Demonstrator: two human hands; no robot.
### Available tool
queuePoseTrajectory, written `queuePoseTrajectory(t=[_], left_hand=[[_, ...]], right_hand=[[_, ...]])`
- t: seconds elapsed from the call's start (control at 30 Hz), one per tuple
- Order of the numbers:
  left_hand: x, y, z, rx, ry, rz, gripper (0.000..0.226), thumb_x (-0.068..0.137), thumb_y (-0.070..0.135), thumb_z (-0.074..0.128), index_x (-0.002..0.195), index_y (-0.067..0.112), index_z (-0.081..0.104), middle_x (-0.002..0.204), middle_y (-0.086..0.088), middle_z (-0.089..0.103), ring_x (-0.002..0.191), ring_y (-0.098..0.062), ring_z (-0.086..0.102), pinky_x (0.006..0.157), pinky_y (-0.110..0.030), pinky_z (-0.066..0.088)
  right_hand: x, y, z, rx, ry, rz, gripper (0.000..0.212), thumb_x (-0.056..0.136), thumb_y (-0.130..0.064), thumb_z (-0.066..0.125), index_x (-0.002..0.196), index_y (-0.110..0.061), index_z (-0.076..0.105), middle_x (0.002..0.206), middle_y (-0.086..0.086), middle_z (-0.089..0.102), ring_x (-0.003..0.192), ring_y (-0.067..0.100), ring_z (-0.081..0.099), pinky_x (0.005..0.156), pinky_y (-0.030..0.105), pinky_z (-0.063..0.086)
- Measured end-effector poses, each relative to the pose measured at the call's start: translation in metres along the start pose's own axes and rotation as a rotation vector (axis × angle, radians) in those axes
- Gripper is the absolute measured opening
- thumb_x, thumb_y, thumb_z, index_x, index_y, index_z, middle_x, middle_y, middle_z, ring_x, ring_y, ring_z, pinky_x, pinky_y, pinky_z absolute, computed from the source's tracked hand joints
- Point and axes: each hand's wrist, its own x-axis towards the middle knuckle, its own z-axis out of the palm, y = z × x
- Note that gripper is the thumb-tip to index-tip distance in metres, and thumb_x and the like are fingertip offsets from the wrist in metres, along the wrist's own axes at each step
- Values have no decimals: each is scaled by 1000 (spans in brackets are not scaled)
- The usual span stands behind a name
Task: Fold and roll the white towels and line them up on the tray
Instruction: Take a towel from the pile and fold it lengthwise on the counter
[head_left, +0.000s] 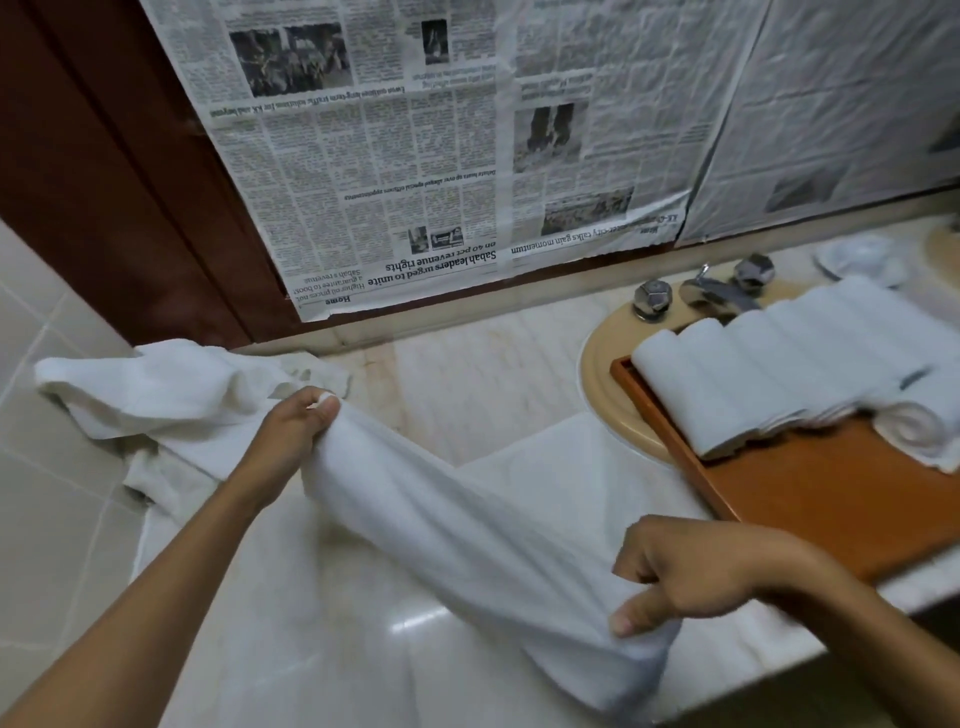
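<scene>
A white towel (457, 530) stretches above the marble counter, held taut between both hands. My left hand (291, 441) grips its far end near a loose heap of white towels (150, 395) at the left. My right hand (691, 577) pinches the near end close to the counter's front edge. A wooden tray (831, 499) lies at the right over the sink. Several rolled white towels (779, 364) lie side by side on its far part. One smaller roll (909, 426) sits in front of them.
A beige sink rim (602, 364) with chrome taps (706, 291) lies under the tray. Newspaper sheets (441, 156) cover the mirror behind the counter. A dark wooden frame (104, 182) stands at the left, with pale wall tiles (47, 509) below it.
</scene>
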Motion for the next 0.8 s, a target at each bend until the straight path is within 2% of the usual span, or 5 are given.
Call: queuePoseTrajectory(t=[0.07,0.17,0.37,0.6,0.8], left_hand=[[12,10,11,-36,-38,-19,24,103,21,48,83,15,58,64,14,61,63,-4,56,58,-23,40],[35,8,31,-34,-139,-84,26,103,25,48,91,8,64,88,1,72,86,-14,66,83,-27,51],[66,-17,72,402,-167,-155,32,102,30,51,118,4,62,129,-13,60,115,-30,54,86,-30,35],[147,20,64,783,-268,4,37,98,36,57,121,9,63,131,-15,60,121,-33,53,96,-36,40],[185,62,110,694,186,167,31,98,33,52,123,15,56,129,-12,57,119,-33,48,99,-47,35]], right_hand=[[-27,-22,-18,226,-59,-152,30,86,-30,72,59,-21,61,57,-6,47,53,18,40,54,30,30],[-37,-19,-38,508,93,-221,13,79,-17,74,69,-9,73,65,-2,66,56,7,56,56,20,42],[10,73,-8,433,438,289,30,75,-34,82,69,-6,74,72,8,71,67,16,63,62,23,47],[8,73,-12,593,165,93,24,89,-22,71,82,1,72,84,14,70,77,19,61,76,32,49],[68,89,-8,597,682,223,49,88,-13,69,54,-11,33,60,3,26,57,12,27,59,29,22]])
